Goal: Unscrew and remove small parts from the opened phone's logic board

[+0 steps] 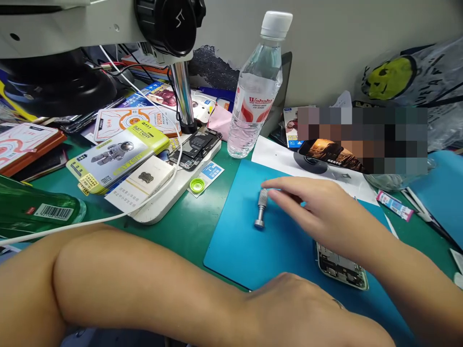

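My right hand [320,205] reaches over the blue mat [235,241] from the right. Its index fingertip and thumb close on the top end of a short, knurled metal tool [261,207]. The tool's wide, round lower end points toward me. Beneath my right wrist lies an opened phone [342,267] with its inner parts exposed, partly covered by the forearm. Across the bottom of the view stretches my left arm. The back of my left hand [307,311] shows near the mat's front edge, with a ring on it, and its fingers are hidden.
A water bottle [253,91] stands behind the mat. At left are a microscope arm [72,26], a battery box [119,154], a phone with bared innards [197,147], a green bottle [39,207] and a white cable [108,219]. A small tube [394,205] lies at right.
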`<state>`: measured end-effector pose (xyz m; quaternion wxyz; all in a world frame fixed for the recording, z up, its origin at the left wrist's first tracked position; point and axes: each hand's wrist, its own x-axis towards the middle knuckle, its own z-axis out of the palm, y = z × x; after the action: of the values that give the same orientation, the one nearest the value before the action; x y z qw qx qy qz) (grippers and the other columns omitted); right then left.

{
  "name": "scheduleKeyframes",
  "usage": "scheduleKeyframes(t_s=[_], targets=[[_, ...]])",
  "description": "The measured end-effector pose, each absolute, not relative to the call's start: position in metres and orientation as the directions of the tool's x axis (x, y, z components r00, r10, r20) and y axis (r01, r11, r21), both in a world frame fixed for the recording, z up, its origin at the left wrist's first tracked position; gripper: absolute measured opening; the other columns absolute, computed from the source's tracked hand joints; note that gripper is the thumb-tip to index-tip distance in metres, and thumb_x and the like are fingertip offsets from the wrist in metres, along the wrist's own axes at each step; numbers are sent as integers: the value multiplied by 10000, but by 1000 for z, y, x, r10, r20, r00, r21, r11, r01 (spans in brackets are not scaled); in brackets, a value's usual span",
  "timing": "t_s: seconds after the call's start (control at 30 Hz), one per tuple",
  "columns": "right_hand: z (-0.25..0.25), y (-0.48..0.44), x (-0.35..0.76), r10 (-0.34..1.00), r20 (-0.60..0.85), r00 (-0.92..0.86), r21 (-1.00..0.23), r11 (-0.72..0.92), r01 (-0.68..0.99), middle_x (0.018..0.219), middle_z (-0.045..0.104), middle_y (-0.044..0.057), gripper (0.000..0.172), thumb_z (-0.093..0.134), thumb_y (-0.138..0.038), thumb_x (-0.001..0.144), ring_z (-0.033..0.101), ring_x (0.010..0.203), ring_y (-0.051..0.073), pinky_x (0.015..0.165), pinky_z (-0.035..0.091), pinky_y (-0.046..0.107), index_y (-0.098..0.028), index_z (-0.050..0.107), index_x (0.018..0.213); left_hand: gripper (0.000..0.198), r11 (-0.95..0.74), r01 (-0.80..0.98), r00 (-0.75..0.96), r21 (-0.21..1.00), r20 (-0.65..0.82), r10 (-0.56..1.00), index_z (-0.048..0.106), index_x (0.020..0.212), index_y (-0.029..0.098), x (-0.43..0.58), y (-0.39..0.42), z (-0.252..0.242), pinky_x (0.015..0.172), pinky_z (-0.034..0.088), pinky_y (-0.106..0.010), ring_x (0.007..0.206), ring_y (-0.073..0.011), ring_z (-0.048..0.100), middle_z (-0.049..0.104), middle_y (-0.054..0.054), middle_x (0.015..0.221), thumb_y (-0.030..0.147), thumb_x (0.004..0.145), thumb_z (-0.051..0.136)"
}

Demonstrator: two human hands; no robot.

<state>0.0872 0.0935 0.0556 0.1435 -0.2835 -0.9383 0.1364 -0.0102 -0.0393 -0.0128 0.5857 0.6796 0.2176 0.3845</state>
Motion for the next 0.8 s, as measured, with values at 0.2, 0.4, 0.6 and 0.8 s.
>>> scheduleKeyframes(t_s=[0.2, 0.4, 0.6, 0.8], targets=[[50, 75, 103, 580, 83, -810, -234, 801, 550, 1049, 801, 79, 293, 487, -221, 1063, 732, 958, 279, 779, 547, 383, -212, 761, 1166, 483, -346, -187, 626, 919, 383, 679, 445, 750, 234, -16, -35, -7, 679, 403, -255, 682, -148, 579, 511, 28, 710, 565, 1100, 416], [41, 77, 89, 544, 46, -838, -251, 818, 517, 1100, 722, 115, 349, 462, -153, 1058, 648, 1017, 289, 817, 530, 397, -190, 739, 1266, 474, -418, -131, 630, 899, 401, 665, 410, 761, 237, -15, -37, -6, 679, 393, -269, 670, -147, 552, 513, 28, 704, 552, 1113, 370], [39, 84, 72, 471, 91, -878, -254, 863, 436, 1021, 676, 107, 421, 451, -108, 1040, 613, 921, 256, 767, 474, 359, -215, 697, 1364, 437, -342, -197, 685, 919, 379, 622, 546, 789, 245, -13, -32, -12, 733, 489, -242, 793, -170, 692, 651, 33, 762, 535, 1090, 417], [33, 95, 37, 352, -4, -936, -106, 931, 350, 951, 644, 106, 531, 489, -15, 952, 555, 846, 258, 709, 367, 351, -255, 702, 1375, 276, -304, -207, 731, 930, 353, 584, 509, 793, 249, -14, -27, -12, 692, 486, -220, 794, -159, 684, 615, 41, 767, 371, 1040, 524]])
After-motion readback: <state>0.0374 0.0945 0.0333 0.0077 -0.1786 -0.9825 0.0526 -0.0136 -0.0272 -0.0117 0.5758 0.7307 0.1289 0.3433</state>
